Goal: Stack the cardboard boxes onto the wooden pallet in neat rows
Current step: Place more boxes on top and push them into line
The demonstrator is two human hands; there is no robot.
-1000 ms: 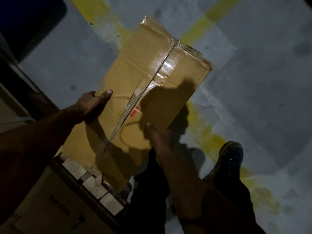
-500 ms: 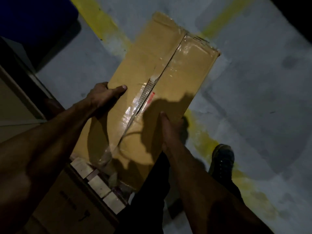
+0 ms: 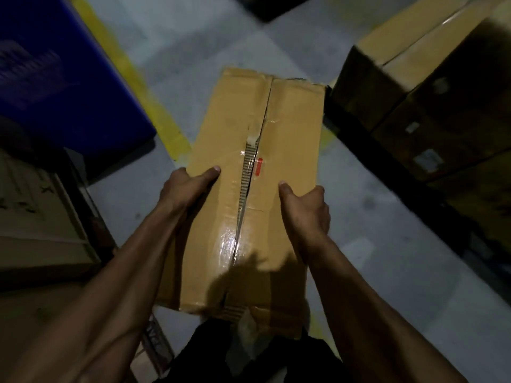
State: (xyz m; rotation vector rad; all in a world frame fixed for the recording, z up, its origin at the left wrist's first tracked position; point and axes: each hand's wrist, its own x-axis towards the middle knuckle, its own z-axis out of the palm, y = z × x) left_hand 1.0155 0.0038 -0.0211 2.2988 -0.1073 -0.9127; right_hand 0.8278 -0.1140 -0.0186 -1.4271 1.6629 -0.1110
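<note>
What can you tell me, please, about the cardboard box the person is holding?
The cardboard box is long, tan and closed. Glossy clear tape runs along its centre seam, which has split midway so the corrugated edge shows, beside a small red mark. Its far end is creased. It is held off the grey floor, long side pointing away from the person. The left hand and right hand grip its two long sides, thumbs on top.

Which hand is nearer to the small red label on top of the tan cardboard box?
The right hand. Its thumb lies just right of and below the red label on the cardboard box; the left hand grips the opposite left edge, across the seam.
</note>
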